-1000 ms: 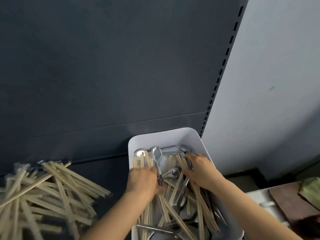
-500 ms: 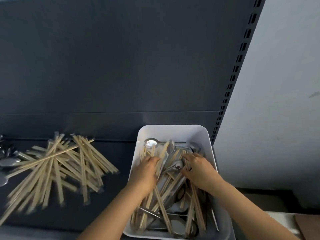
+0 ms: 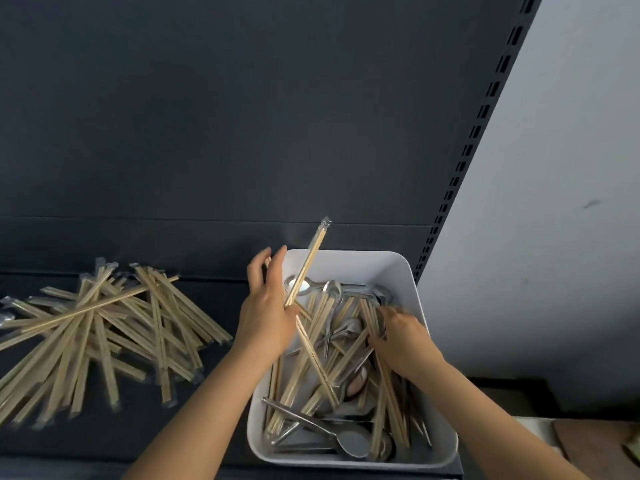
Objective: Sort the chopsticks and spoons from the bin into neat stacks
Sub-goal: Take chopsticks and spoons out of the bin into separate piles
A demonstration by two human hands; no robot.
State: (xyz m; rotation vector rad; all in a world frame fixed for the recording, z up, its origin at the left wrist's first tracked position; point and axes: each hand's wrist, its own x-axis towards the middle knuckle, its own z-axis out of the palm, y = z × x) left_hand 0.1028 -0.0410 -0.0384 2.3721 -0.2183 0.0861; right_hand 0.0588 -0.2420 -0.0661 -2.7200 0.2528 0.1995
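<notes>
Head view, left hand [image 3: 266, 317] pinching 1 chopstick pair [image 3: 310, 258], right hand [image 3: 403, 336] seemingly gripping chopsticks [image 3: 370, 315]

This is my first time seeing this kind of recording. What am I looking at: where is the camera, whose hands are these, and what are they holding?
There is no machine here. A person works with bare hands, and the single camera sits on that person's head, looking forward and down, so both arms come in from the bottom edge.

The white bin stands on the dark shelf and holds jumbled chopsticks and metal spoons. To its left lies a pile of wrapped chopsticks, fanned out rather than neatly stacked.

The left hand holds one wrapped pair of chopsticks lifted over the bin, its far end pointing up and away. The right hand is down in the bin among the chopsticks. Whether it grips any of them cannot be told.
</notes>
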